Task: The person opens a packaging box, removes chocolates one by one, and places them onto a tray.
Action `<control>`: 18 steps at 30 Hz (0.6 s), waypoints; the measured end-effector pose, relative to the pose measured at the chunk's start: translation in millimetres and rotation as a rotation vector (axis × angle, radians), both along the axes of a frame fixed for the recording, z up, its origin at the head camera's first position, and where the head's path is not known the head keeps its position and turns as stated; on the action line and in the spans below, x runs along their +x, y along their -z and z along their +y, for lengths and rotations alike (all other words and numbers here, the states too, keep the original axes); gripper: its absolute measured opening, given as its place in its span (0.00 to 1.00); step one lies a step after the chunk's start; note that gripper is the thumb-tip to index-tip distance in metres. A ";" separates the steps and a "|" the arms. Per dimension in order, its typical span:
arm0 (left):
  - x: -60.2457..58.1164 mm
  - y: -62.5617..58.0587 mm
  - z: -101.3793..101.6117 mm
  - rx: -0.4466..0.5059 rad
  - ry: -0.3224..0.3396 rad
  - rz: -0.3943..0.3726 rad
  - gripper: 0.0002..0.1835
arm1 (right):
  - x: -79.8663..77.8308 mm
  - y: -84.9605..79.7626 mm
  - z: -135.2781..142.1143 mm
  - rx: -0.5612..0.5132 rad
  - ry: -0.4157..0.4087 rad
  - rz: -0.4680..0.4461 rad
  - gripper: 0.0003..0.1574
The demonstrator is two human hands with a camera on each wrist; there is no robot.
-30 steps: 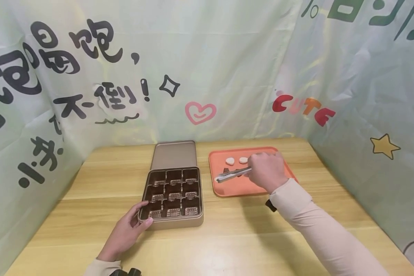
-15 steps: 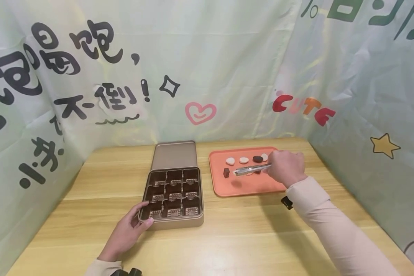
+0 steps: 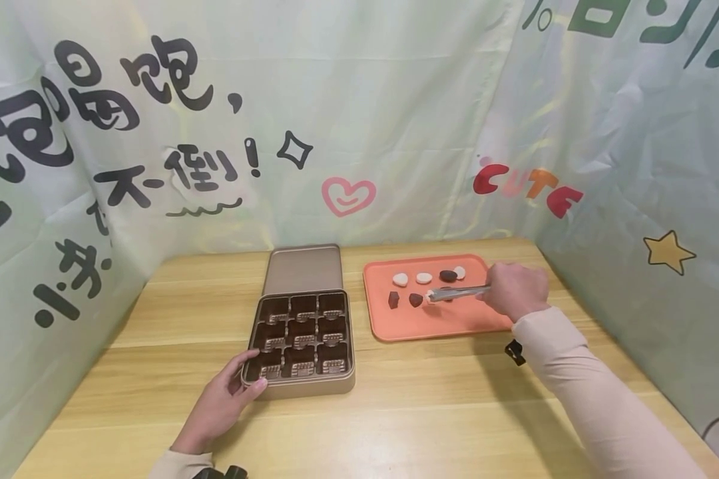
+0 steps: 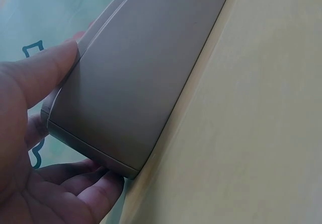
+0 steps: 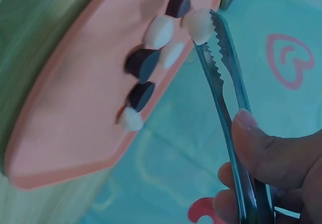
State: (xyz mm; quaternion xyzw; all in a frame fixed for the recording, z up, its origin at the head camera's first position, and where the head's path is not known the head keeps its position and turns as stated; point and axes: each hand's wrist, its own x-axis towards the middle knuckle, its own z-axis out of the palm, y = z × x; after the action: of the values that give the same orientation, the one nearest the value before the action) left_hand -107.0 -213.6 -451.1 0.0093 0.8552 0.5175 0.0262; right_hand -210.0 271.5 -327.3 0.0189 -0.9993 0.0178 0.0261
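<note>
My right hand (image 3: 518, 289) grips metal tongs (image 3: 464, 291) above the orange tray (image 3: 407, 327). At the toothed tips of the tongs is a white chocolate-like piece (image 5: 197, 25), held over the tray's near part. Several white pieces (image 3: 400, 279) and dark brown pieces (image 3: 393, 299) lie on the tray in two rough rows; the tongs hide part of the front row. My left hand (image 3: 218, 402) holds the near left corner of a brown tin (image 3: 314, 388), thumb on its rim (image 4: 63, 65) and the other fingers round the side. The tin's dark insert has vacant square compartments.
The tin's lid (image 3: 302, 271) lies flat behind it, near the back fabric wall (image 3: 407, 213). Both tin and tray rest on a wooden table (image 3: 389, 406). Another printed fabric wall (image 3: 635, 219) rises along the right side.
My right hand with the tongs and white piece has moved right across the tray, uncovering dark pieces at its left and pieces in the back row. My left hand and the tin stay put.
</note>
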 end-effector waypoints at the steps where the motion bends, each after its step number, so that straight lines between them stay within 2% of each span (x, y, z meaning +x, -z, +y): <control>1: -0.4 -0.4 0.2 -0.007 -0.005 -0.004 0.36 | -0.4 0.7 2.1 -0.001 0.005 0.008 0.14; 6: 1.3 -0.9 0.5 -0.043 -0.015 -0.012 0.35 | -1.4 5.2 11.7 -0.031 0.020 0.013 0.15; 12: 2.0 0.5 0.6 -0.040 -0.014 0.011 0.35 | -4.6 9.7 23.1 -0.073 0.084 0.035 0.13; 18: 1.6 -0.7 0.7 -0.043 -0.017 -0.012 0.35 | -8.9 12.6 36.3 -0.121 0.122 0.038 0.13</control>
State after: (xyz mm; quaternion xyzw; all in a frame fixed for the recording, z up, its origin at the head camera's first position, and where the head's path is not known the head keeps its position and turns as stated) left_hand -105.4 -212.9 -450.4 -0.0017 0.8661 0.4992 0.0272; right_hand -218.8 307.7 -339.9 -0.0432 -0.9950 0.0760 0.0473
